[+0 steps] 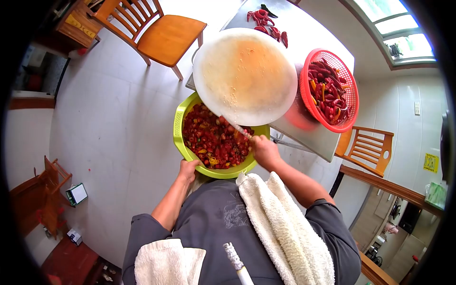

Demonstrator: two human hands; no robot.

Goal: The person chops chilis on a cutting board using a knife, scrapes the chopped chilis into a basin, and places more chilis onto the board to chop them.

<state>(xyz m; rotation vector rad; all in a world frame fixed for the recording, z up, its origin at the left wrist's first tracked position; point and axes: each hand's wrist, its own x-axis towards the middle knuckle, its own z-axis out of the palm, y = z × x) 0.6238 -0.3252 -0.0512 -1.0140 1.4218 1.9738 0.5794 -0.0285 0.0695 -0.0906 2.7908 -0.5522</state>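
Observation:
My right hand [264, 149] is closed around the handle of a knife [240, 130], its blade pointing toward the near edge of the round cutting board [244, 76]. Orange stain and scattered seeds mark the board's pale surface. Below its edge, a green basin [178, 135] holds many chopped red peppers [216, 137] with some yellow pieces. With fingers wrapped on the basin's near left rim, my left hand [190, 170] grips it. Part of the basin's far side is hidden under the board.
A red basket [351, 90] of whole red and yellow peppers stands on the table [316, 137], right of the board. Loose peppers [261, 18] lie behind the board. Wooden chairs [173, 38] stand far left and right. A lit cigarette [237, 263] and towel [289, 228] are close below.

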